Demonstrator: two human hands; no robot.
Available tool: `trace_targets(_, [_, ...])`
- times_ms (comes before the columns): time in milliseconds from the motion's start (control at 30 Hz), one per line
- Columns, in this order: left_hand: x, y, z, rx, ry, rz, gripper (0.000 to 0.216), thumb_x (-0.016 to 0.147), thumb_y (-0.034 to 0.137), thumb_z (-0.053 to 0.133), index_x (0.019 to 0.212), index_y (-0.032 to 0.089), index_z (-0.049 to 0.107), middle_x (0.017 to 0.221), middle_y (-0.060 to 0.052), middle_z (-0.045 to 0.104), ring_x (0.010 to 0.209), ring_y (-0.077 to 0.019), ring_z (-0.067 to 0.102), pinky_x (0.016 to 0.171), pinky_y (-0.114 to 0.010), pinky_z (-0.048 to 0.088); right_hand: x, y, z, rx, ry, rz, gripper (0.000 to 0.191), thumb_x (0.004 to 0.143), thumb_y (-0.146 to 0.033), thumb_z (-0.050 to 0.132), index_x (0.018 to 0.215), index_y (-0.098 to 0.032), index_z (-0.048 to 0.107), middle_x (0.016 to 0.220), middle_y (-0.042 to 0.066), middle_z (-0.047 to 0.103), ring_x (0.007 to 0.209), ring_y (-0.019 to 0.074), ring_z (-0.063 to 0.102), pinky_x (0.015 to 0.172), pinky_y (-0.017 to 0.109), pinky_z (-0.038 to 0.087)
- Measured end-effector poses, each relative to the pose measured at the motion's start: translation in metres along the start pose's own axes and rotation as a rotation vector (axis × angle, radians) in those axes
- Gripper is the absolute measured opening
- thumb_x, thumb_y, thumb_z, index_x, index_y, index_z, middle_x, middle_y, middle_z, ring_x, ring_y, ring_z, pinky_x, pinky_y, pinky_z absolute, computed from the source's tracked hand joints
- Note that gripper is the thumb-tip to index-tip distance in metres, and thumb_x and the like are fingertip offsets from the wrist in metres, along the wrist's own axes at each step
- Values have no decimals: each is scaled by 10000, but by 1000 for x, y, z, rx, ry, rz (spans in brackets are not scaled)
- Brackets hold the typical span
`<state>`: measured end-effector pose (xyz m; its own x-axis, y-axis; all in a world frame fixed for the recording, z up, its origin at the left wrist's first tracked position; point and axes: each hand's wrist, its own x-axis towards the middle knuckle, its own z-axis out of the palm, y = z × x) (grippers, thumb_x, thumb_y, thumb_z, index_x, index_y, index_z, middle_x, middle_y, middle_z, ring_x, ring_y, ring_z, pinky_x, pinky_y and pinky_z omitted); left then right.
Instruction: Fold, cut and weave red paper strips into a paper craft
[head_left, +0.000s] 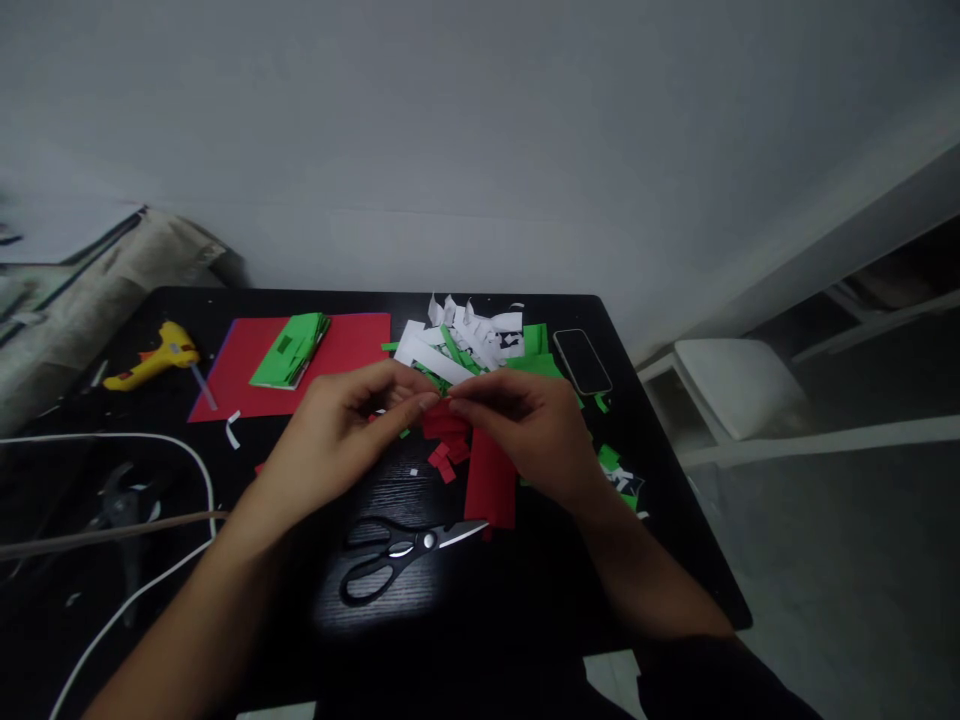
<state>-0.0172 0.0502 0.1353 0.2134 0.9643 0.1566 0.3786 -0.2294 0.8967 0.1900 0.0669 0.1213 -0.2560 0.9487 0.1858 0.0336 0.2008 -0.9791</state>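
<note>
Left hand, right hand, both pinched closed at thumb and finger, tips together, anything held indiscernible, red paper strip partly hidden by right hand.

Small red paper scraps, loosely clustered

We see a phone lying near the right edge of our black table, a white cable looping over its left side, a pale seat to the right, and a grey wall behind.
</note>
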Motion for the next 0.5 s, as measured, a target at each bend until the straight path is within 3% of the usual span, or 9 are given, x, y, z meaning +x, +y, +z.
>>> trace_targets(233, [2, 1, 1, -42, -6, -89, 236, 976, 417, 671, 941, 204, 766, 746, 7, 732, 651, -118, 682, 590, -206, 506, 1, 2, 2, -17, 52, -43, 89, 838, -197, 831, 915, -242, 823, 894, 3, 835, 840, 176, 802, 805, 308, 668])
trace_targets(500, [0, -2, 0, 4, 13, -22, 154, 954, 352, 705, 983, 214, 767, 776, 3, 742, 664, -115, 653, 583, -210, 481, 1, 3, 2, -52, 54, -24, 66, 848, -211, 817, 903, -248, 818, 893, 4, 830, 839, 183, 795, 823, 342, 668])
